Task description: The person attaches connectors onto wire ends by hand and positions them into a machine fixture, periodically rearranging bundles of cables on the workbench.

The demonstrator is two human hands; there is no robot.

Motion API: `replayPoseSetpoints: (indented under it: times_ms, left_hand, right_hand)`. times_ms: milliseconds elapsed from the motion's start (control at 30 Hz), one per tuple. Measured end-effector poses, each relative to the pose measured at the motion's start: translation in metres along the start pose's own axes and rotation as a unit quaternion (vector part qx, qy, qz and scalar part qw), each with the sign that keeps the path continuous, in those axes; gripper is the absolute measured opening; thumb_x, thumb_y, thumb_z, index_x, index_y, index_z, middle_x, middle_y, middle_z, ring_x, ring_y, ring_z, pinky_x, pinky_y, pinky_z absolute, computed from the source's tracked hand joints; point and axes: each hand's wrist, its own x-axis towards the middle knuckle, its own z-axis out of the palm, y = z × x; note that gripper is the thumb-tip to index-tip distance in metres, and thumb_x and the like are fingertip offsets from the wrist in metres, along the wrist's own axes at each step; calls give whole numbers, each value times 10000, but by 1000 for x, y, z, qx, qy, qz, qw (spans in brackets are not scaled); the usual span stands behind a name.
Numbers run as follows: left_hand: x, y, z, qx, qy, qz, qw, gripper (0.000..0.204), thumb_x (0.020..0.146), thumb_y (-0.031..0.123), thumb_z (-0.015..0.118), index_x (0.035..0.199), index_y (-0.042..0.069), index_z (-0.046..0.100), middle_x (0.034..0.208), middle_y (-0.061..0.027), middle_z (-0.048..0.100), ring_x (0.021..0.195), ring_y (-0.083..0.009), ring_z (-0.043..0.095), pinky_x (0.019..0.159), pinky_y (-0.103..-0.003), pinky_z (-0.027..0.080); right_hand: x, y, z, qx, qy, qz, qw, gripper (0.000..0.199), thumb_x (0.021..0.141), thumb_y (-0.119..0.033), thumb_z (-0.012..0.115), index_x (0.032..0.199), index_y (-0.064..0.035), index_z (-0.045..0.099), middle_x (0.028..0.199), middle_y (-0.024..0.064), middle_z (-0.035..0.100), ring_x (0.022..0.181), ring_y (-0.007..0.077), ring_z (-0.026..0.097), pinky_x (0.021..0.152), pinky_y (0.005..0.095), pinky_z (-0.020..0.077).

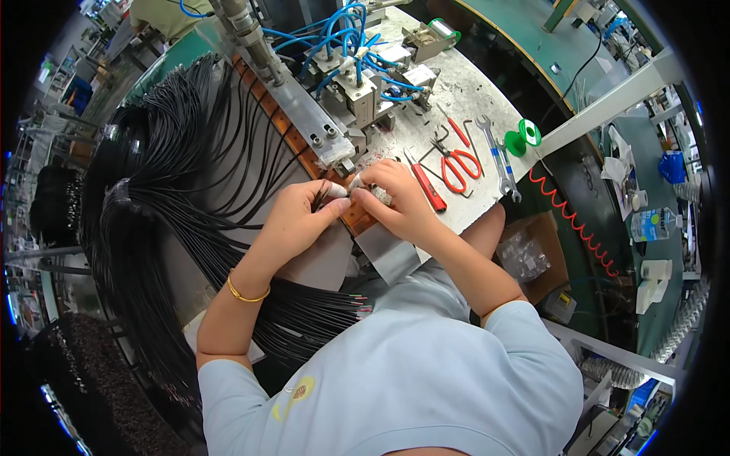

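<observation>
My left hand (298,216) and my right hand (401,204) meet in front of a metal machine head (328,144), fingertips nearly touching. White coverings wrap some of the fingers. Thumb and fingers of my left hand pinch the end of a thin black cable (318,199), partly hidden by the hand. The right fingers are pressed together at the same spot; what lies between them is too small to make out. Below both hands runs an orange-brown strip (304,158). A large bundle of black cables (152,194) spreads to the left, several crossing toward the strip.
Blue air hoses (334,38) rise from the machine. On the worktop lie a red-handled tool (427,186), red-handled scissors (460,173), wrenches (502,163) and a green spool (524,137). At right hang a red coiled hose (566,211) and, lower, a cardboard box (553,247) with plastic bags.
</observation>
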Motion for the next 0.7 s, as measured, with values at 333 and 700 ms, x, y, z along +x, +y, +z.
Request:
replayPoseSetpoints:
  times_ms: [333, 700]
  left_hand:
    - [0, -11, 9, 90, 90, 74, 989, 152, 857, 129, 643, 824, -17, 619, 630, 14, 531, 575, -25, 431, 513, -222, 373]
    - [-4, 4, 2, 46, 10, 59, 997, 153, 862, 127, 630, 827, -21, 623, 630, 27, 537, 562, -27, 457, 504, -223, 365]
  right_hand:
    - [0, -16, 1, -29, -24, -3, 999, 106, 768, -103, 668, 834, -60, 597, 788, 59, 574, 821, 231, 545, 777, 353, 377]
    - [1, -14, 0, 27, -35, 16, 999, 85, 857, -126, 563, 819, -51, 548, 743, 74, 529, 750, 258, 494, 732, 358, 340]
